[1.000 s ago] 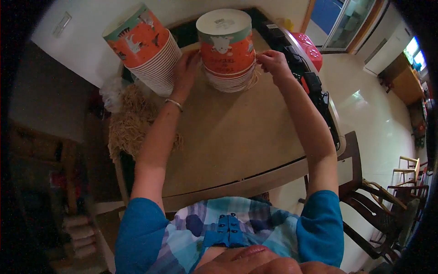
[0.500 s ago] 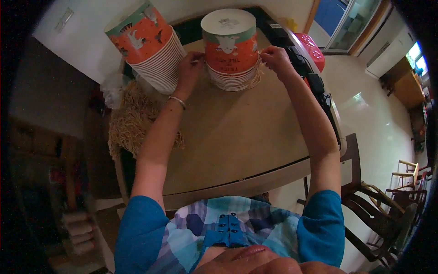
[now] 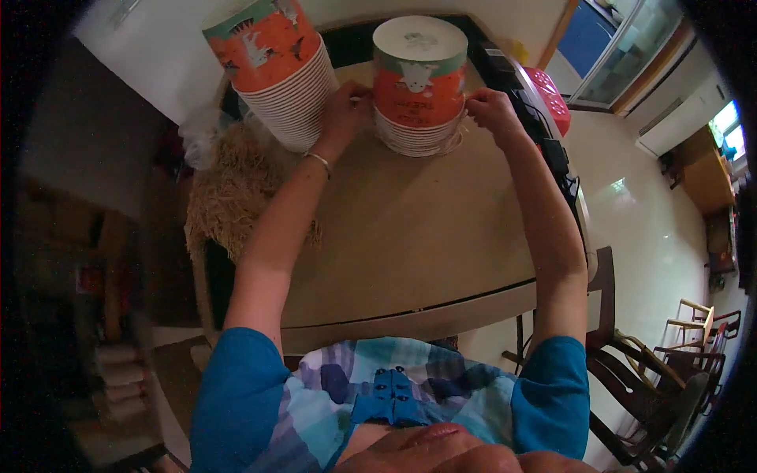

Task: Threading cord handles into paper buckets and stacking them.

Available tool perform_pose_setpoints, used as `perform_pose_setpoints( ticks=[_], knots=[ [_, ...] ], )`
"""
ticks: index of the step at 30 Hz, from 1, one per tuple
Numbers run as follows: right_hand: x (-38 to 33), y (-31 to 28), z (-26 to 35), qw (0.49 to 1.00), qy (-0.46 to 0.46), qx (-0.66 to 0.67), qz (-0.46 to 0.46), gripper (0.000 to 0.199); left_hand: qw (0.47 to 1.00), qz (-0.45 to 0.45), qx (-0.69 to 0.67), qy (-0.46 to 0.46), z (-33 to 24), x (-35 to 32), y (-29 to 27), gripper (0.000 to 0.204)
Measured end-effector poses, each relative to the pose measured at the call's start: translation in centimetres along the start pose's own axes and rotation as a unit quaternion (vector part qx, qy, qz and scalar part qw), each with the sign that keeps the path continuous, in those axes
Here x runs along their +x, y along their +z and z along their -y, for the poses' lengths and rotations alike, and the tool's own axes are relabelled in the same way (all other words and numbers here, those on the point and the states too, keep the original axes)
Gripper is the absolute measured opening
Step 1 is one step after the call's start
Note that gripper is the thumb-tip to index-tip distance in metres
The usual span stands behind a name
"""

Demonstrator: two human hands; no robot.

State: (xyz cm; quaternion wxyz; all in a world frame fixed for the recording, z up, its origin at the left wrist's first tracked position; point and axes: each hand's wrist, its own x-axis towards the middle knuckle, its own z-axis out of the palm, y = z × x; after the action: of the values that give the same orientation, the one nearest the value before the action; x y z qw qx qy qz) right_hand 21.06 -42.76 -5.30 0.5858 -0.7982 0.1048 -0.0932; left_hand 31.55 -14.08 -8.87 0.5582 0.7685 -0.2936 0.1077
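Observation:
A short stack of orange and green paper buckets (image 3: 416, 98) stands upside down at the far side of the table, with a white base on top. Thin beige cords (image 3: 449, 146) hang loosely around its lower rims. My left hand (image 3: 345, 114) is at the stack's left side, fingers closed in a pinch; what they hold is too small to make out. At the right side, my right hand (image 3: 495, 113) pinches what looks like a beige cord beside the printed wall. A taller, leaning stack of matching buckets (image 3: 288, 91) stands just left of my left hand.
A tangled heap of beige cords (image 3: 240, 185) lies at the table's left edge, beside clear plastic wrapping (image 3: 199, 138). Black devices and cables (image 3: 552, 150) line the right edge. A red plastic stool (image 3: 548, 98) stands beyond, and dark wooden chairs (image 3: 631, 378) are at the right.
The view has shifted slightly, so both stacks appear farther right. My hands stay on either side of the short stack, with only slight finger movement.

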Motion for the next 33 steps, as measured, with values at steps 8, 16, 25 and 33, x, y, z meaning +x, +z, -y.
perform_pose_setpoints(
  ticks=[8, 16, 25, 33],
  knots=[
    [-0.1, -0.3, -0.7, 0.999, -0.018, -0.019, 0.019, 0.010, 0.999, 0.009, 0.047, 0.002, 0.5, 0.9, -0.3, 0.018],
    [-0.8, -2.4, 0.0, 1.000, -0.010, 0.021, 0.015, 0.015, 0.993, -0.054, 0.103, 0.025, -3.3, -0.7, -0.8, 0.016],
    [-0.3, -1.3, 0.7, 0.988, -0.145, 0.051, -0.007, 0.021, 0.996, -0.011, 0.079, 0.043, -2.8, -0.1, -0.1, 0.036],
    [-1.5, 1.3, 0.9, 0.969, -0.195, -0.138, -0.062, 0.023, 0.997, 0.021, 0.044, 0.052, -1.3, -0.2, 0.6, 0.046]
  ],
)
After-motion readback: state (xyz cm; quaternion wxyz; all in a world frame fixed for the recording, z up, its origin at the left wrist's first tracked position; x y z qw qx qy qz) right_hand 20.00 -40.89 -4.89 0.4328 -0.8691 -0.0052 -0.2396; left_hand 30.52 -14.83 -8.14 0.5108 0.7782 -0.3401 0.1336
